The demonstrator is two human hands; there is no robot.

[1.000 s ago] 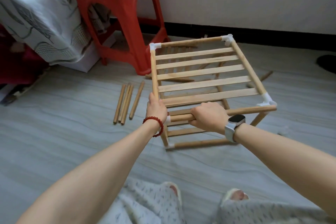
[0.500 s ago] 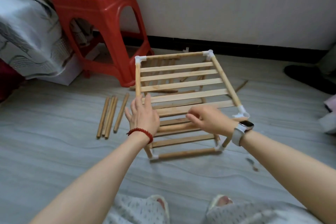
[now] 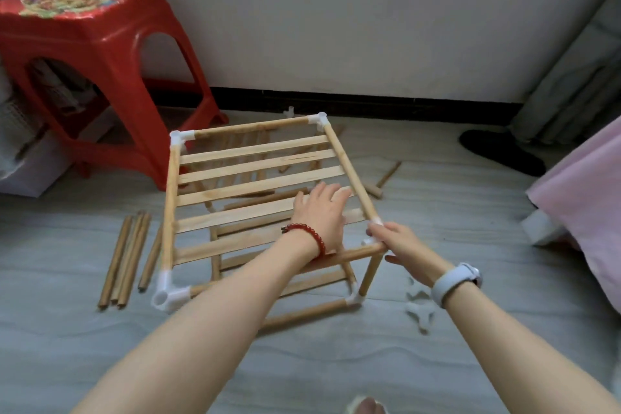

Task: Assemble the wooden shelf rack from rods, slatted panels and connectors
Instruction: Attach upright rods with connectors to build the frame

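Since half a second ago the left hand [image 3: 322,212] has crossed to lie flat on the slatted panel [image 3: 255,175] while the right hand [image 3: 400,245] pinches the near-right corner of the rack [image 3: 268,212], its slats running left-right, on grey floor [image 3: 100,346] before a white wall [image 3: 369,27].

No words, numbers or brand marks can be read anywhere. The stool [image 3: 100,30] top carries a colourful printed pattern, too blurred to show any writing.
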